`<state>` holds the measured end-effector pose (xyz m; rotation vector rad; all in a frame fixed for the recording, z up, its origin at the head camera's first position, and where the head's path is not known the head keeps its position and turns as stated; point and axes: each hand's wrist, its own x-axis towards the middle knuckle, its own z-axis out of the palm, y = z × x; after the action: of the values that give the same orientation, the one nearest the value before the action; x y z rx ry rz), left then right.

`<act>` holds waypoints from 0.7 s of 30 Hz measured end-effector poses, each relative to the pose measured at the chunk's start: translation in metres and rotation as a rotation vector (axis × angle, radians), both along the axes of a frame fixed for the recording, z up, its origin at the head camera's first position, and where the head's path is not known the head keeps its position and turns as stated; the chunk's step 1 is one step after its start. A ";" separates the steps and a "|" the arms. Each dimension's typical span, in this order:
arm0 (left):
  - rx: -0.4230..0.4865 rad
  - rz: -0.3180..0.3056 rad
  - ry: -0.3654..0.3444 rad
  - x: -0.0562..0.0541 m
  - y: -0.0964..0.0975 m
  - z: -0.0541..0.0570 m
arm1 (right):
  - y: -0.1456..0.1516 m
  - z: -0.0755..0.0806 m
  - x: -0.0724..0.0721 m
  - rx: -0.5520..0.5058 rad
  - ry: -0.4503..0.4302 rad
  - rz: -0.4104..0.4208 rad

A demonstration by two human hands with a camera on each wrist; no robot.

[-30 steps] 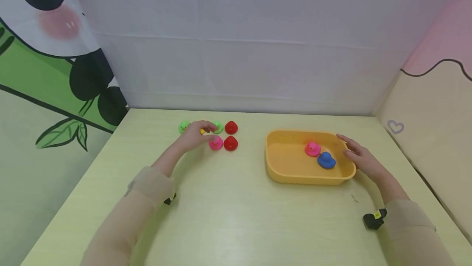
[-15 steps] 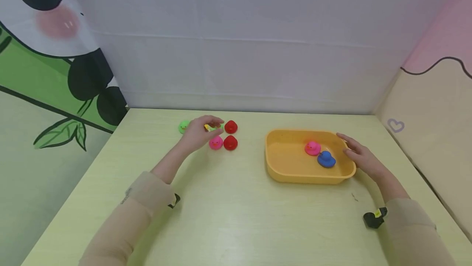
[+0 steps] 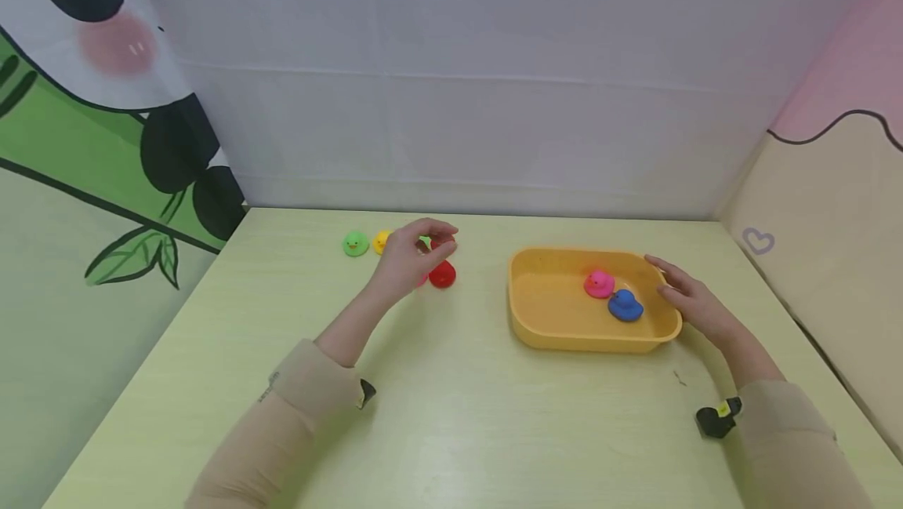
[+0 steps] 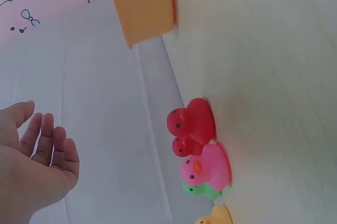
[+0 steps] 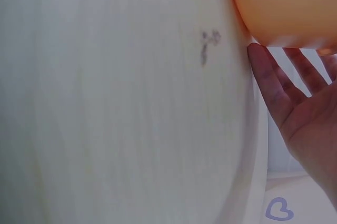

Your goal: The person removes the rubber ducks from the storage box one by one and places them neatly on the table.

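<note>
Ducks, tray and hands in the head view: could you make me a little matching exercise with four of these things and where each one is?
Things:
1. Blue duck
2. Yellow duck
3. Left hand
4. Right hand

Places, as the head view shows them:
A. In the air above the table, holding nothing
B. At the right end of the orange tray
C. Inside the tray
D. On the table, just right of a green duck

Right pairs: 1-C, 2-D, 3-A, 4-B
</note>
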<state>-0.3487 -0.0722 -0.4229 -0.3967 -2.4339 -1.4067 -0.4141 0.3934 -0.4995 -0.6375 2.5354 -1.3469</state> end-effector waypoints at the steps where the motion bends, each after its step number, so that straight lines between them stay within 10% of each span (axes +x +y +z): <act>1: 0.006 0.003 0.009 0.001 0.003 0.000 | 0.000 0.000 0.000 -0.001 0.002 0.001; 21: 0.102 -0.078 0.141 0.007 0.057 0.010 | 0.000 0.000 -0.001 -0.002 -0.003 0.005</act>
<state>-0.3413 -0.0155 -0.4131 -0.5526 -2.2468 -1.4748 -0.4148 0.3935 -0.4994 -0.6419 2.5284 -1.3481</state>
